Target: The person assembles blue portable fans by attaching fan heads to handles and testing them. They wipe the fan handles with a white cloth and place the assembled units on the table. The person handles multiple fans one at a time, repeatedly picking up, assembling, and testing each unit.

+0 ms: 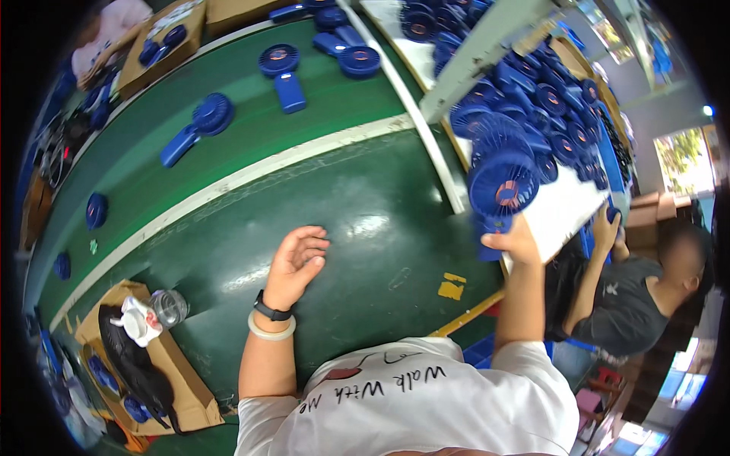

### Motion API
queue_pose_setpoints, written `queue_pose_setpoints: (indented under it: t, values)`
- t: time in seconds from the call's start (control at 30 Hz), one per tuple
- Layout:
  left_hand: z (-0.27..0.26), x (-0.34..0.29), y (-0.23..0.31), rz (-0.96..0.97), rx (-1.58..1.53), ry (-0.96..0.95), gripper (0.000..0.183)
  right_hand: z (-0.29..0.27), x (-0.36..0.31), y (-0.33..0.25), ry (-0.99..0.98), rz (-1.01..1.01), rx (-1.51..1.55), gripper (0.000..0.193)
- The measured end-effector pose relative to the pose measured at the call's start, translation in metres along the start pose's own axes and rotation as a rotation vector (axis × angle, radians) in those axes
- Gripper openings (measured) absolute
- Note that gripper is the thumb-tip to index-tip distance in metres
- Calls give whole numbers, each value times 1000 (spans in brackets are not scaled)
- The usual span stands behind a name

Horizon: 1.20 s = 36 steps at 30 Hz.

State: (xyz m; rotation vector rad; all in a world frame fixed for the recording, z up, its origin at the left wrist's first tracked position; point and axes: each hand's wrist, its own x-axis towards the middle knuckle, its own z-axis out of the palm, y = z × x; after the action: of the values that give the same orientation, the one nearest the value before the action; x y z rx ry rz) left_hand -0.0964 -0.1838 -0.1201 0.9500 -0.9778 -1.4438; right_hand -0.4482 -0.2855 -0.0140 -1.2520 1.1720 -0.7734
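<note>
Handheld fan point(499, 199), blue, right of centre in the frame; likely light, stiff, slightly slippery plastic. Caged head point(505, 179): round, probably fragile; avoid squeezing. Left hand point(296, 262): mid-frame, empty, loosely curled. Right hand point(520, 242): wrapped around the handle point(493, 227), seemingly the best hold.

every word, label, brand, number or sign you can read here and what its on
White shirt of the wearer: one line of dark, handwritten-style lettering, legible but not copied out here.
Dark shirt of the other person: a small pale mark on the chest, too small to read.
Blue fan in the right hand: any marking is too small and blurred to read.
No other text is readable.
</note>
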Motion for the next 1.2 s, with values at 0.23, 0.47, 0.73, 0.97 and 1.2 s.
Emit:
queue_pose_setpoints:
  t: [0.23, 0.47, 0.73, 0.97, 1.2]
  values:
    - [-1, 2, -2, -26, -13, 27, 40, -113, -10, 33, 264, -2, -1157, 84]
    - [5, 2, -10, 33, 81, 88, 34, -132, 29, 55, 560, -223, -1309, 81]
    - [9, 5, 12, 308, 597, 384, 22, -1, 35, 19, 761, -766, -1026, 36]
    - [-2, 6, 13, 260, 715, 397, 23, 167, 126, 45, -58, -795, -705, 37]
    - [-1, 9, 17, 280, 931, 232, 31, 290, 258, 28, -59, -817, -633, 76]
